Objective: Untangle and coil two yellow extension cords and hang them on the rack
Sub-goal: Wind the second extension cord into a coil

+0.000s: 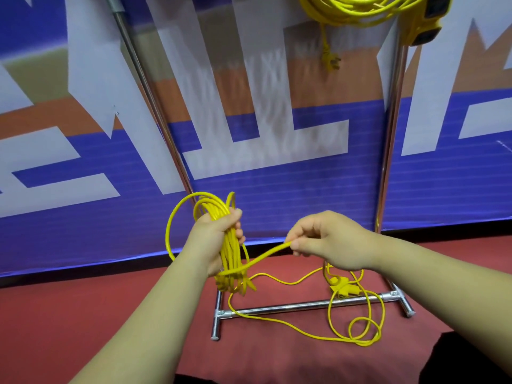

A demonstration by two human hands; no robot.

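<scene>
My left hand (pixel 214 231) grips a bundle of coiled loops of a yellow extension cord (pixel 231 253), held upright in front of the rack. My right hand (pixel 321 236) pinches a strand of the same cord that runs across the bottom of the bundle. The rest of this cord trails in loose loops (pixel 360 325) over the red floor and the rack's base bar (pixel 304 304), with its yellow plug end (pixel 345 289) lying by the bar. A second yellow cord (pixel 357 9) hangs coiled at the top of the rack, its plug (pixel 331 60) dangling.
The chrome rack has two upright poles, the left pole (pixel 149 98) and the right pole (pixel 390 134), plus feet on the red floor (pixel 83 306). A blue, white and orange banner wall (pixel 277 173) stands close behind it. A dark shape (pixel 471 358) sits at the bottom right.
</scene>
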